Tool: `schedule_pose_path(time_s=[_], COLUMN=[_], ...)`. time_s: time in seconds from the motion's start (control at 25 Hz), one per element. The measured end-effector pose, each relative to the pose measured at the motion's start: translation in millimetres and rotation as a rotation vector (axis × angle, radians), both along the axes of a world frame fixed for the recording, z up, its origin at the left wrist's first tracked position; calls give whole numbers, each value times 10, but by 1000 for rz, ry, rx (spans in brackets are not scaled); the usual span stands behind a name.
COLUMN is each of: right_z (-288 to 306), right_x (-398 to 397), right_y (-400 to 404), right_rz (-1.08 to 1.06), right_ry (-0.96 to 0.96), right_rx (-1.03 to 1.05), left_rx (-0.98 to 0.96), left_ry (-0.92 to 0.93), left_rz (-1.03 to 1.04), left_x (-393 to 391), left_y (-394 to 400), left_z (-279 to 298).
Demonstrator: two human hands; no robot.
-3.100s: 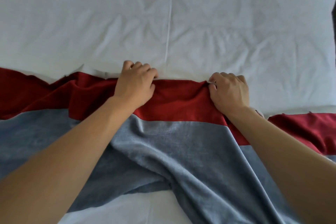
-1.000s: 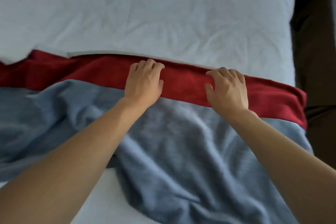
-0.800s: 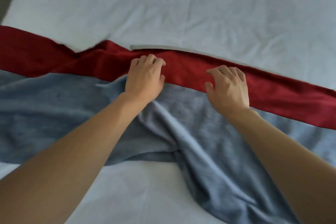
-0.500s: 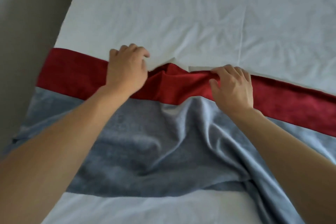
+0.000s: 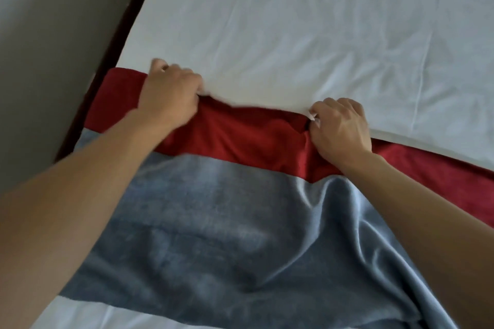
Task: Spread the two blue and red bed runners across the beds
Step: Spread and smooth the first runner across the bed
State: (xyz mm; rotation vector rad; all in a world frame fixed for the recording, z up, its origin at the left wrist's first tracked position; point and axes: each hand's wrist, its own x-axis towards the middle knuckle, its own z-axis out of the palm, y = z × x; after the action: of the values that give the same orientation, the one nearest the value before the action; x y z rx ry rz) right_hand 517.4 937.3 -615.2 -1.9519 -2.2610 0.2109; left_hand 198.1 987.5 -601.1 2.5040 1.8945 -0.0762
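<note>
Both hands have a grip on the far, red edge of a blue and red bed runner [image 5: 219, 211]. At about ten o'clock, the left hand [image 5: 168, 96] has its fingers curled over the red band [image 5: 240, 136], close to the bed's left edge. At about two o'clock, the right hand [image 5: 339, 128] pinches the same red edge with bent fingers, and a small fold of cloth bunches just under its thumb.

Half a second ago the left hand was nearer the middle of the runner, and a raised hump of red cloth stood between the two hands. Now the left hand sits further toward nine o'clock, the hands are wider apart, and the hump has mostly flattened into a shallow dip. The view has also swung left, so more of the dark gap and grey floor [image 5: 53, 48] beside the bed shows.

The runner lies across the white sheet [image 5: 294, 35], with the red band farthest from the person and the wide blue band nearest. Its left end reaches the mattress edge and looks fairly smooth. Loose diagonal folds remain in the blue cloth from about four to five o'clock, under the right forearm.

Judging by this, the left part is nearly spread and the right part needs more pulling flat. No second runner can be made out.
</note>
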Motion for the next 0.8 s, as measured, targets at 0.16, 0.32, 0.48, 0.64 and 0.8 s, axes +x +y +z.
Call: schedule_pose_path(time_s=[0.16,0.32,0.48,0.64,0.8], right_z=[-48,-57,-10,72,87], right_x=[-92,-72,7,-260,-914], right_y=[119,173,277,204,300], right_rz=[-18,-27,-88,-22,105], right_ry=[3,-43,-124,-31,9], right_rx=[51,78,37,72,103], left_rx=[-16,7,82,133,117], left_ry=[-85,-134,-139,-177,-81], left_rz=[94,-81,9,105,205], left_x=[-62,307,311,-125,-817], left_y=[253,226,233,39,4], left_z=[12,-112,-186,-158,-95])
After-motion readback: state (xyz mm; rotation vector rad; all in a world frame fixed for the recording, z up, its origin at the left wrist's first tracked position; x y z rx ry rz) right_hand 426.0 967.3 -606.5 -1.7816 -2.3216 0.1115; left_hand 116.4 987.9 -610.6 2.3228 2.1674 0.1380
